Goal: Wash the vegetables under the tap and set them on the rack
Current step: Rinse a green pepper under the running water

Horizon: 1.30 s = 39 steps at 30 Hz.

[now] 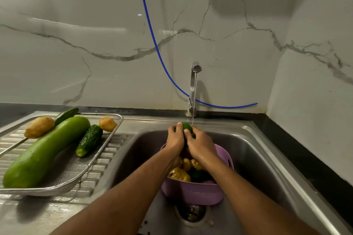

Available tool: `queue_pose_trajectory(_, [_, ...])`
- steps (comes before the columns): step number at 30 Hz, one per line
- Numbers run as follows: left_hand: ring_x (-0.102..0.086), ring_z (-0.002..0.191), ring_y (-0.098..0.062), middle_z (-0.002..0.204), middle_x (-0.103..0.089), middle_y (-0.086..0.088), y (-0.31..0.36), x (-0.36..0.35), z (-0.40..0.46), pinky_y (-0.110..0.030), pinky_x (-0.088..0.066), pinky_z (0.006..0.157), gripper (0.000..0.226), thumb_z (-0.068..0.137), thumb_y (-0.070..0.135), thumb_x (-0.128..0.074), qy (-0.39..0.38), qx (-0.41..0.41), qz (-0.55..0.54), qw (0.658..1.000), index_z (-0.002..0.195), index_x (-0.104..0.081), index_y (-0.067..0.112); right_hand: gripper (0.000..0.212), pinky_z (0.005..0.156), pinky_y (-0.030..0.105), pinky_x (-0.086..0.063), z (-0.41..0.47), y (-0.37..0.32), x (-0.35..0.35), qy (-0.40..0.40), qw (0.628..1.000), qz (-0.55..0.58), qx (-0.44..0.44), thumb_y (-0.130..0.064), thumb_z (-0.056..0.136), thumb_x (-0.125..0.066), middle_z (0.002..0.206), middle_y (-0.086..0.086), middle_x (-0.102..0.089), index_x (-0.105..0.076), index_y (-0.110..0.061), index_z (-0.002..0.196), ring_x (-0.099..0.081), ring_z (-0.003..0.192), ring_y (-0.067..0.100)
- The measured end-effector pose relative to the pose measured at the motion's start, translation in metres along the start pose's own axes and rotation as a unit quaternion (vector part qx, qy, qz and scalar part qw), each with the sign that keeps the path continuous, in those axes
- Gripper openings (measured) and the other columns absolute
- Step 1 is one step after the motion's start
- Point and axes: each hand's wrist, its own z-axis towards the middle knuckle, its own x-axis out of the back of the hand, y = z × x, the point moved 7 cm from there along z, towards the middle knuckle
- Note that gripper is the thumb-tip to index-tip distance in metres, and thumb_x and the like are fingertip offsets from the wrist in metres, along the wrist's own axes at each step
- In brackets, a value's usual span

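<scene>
nearest the camera, a lilac perforated plastic colander [193,192] sits in the stainless steel sink [254,158], holding wet yellow-brown potatoes [179,174] and something dark green i can't make out. just past it both hands meet under the water: the left hand [174,139] and right hand [200,144] have their fingers [178,127] wrapped shut around a small glossy green vegetable [187,127], right where the thin stream from the chrome tap [193,89] lands. i'd guess it's firm and light but slick when wet, so cupping it round the middle with both palms beats pinching the ends. off to the left, the shallow steel mesh rack [80,173] on the drainboard already holds a long pale green bottle gourd [44,152], two dark cucumbers [89,140] and two potatoes.
</scene>
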Motion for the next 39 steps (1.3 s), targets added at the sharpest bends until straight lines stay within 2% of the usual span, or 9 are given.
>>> queue_pose_trajectory(3, [-0.065, 0.104, -0.024, 0.118, -0.062, -0.009, 0.000, -0.003, 0.000, -0.043, -0.061, 0.082, 0.036, 0.110, 0.041, -0.037, -0.032, -0.012, 0.026, 0.999, 0.139, -0.045, 0.021, 0.053, 0.094, 0.041, -0.056, -0.001, -0.002, 0.008, 0.037, 0.998, 0.046, -0.005, -0.062, 0.104, -0.033, 0.118, 0.000, -0.070, -0.065, -0.028, 0.128, -0.067, 0.107, 0.019])
queue_pose_trajectory(6, [-0.063, 0.113, -0.027, 0.126, -0.060, -0.011, 0.001, -0.004, -0.002, -0.052, -0.056, 0.098, 0.034, 0.109, 0.043, -0.039, -0.044, -0.026, 0.037, 0.998, 0.138, -0.046, 0.026, 0.061, 0.095, 0.036, -0.052, -0.001, -0.002, 0.012, 0.030, 0.997, 0.073, -0.007, -0.068, 0.101, -0.029, 0.127, 0.001, -0.067, -0.064, -0.029, 0.131, -0.065, 0.113, 0.021])
queue_pose_trajectory(11, [-0.065, 0.104, -0.027, 0.115, -0.061, -0.011, 0.002, 0.009, 0.003, -0.041, -0.058, 0.081, 0.037, 0.110, 0.044, -0.033, 0.018, -0.004, -0.040, 0.999, 0.141, -0.042, 0.024, 0.112, 0.101, 0.052, -0.053, -0.006, -0.006, -0.003, 0.009, 0.998, 0.067, 0.008, -0.104, 0.063, -0.002, 0.141, 0.000, -0.062, -0.052, -0.040, 0.141, -0.063, 0.123, 0.024])
queue_pose_trajectory(20, [-0.064, 0.083, -0.022, 0.121, -0.062, -0.019, -0.011, -0.005, -0.004, -0.026, -0.052, 0.047, 0.045, 0.107, 0.050, -0.039, -0.068, 0.072, -0.053, 0.994, 0.136, -0.051, 0.017, 0.068, 0.079, 0.037, -0.057, -0.004, 0.003, 0.021, 0.049, 0.995, 0.080, -0.039, -0.066, 0.103, -0.020, 0.082, 0.001, -0.068, -0.065, -0.017, 0.091, -0.065, 0.076, 0.011])
queue_pose_trajectory(24, [-0.067, 0.099, -0.028, 0.120, -0.064, -0.019, -0.011, -0.002, 0.000, -0.036, -0.055, 0.061, 0.045, 0.107, 0.050, -0.038, 0.007, 0.079, -0.107, 0.991, 0.135, -0.052, 0.018, 0.065, 0.065, 0.028, -0.051, -0.008, -0.006, 0.018, 0.048, 0.997, 0.066, -0.011, -0.065, 0.104, -0.024, 0.068, -0.006, -0.068, -0.068, -0.021, 0.085, -0.066, 0.063, 0.004])
queue_pose_trajectory(29, [-0.065, 0.098, -0.026, 0.123, -0.061, -0.019, -0.008, 0.001, 0.001, -0.032, -0.058, 0.060, 0.041, 0.109, 0.048, -0.034, -0.029, 0.044, -0.047, 0.998, 0.136, -0.049, 0.021, 0.047, 0.063, 0.023, -0.051, -0.007, -0.003, 0.023, 0.105, 0.992, 0.060, 0.019, -0.057, 0.104, -0.042, 0.075, -0.009, -0.068, -0.070, -0.023, 0.088, -0.067, 0.070, 0.005])
queue_pose_trajectory(33, [-0.060, 0.114, -0.026, 0.130, -0.058, -0.015, 0.002, 0.000, 0.003, -0.041, -0.055, 0.095, 0.039, 0.111, 0.043, -0.030, -0.052, -0.026, 0.066, 0.996, 0.138, -0.048, 0.022, 0.037, 0.082, 0.028, -0.057, 0.000, 0.014, 0.028, 0.108, 0.990, 0.085, 0.032, -0.047, 0.097, -0.064, 0.114, -0.006, -0.071, -0.068, -0.026, 0.127, -0.064, 0.101, 0.010])
queue_pose_trajectory(36, [-0.060, 0.102, -0.019, 0.116, -0.059, -0.011, 0.008, -0.002, 0.000, -0.028, -0.051, 0.082, 0.032, 0.112, 0.038, -0.026, -0.048, -0.058, 0.094, 0.993, 0.126, -0.050, 0.021, 0.042, 0.092, 0.033, -0.056, 0.003, 0.014, 0.020, 0.059, 0.986, 0.155, 0.001, -0.045, 0.099, -0.061, 0.130, -0.004, -0.065, -0.063, -0.027, 0.138, -0.059, 0.109, 0.012])
queue_pose_trajectory(39, [-0.061, 0.098, -0.014, 0.109, -0.060, -0.007, 0.010, -0.008, -0.003, -0.019, -0.053, 0.072, 0.031, 0.113, 0.035, -0.027, -0.061, -0.103, 0.121, 0.985, 0.123, -0.053, 0.021, 0.039, 0.094, 0.045, -0.059, 0.004, 0.017, 0.019, 0.089, 0.972, 0.210, -0.052, -0.054, 0.098, -0.059, 0.117, -0.002, -0.069, -0.070, -0.028, 0.126, -0.065, 0.107, 0.020])
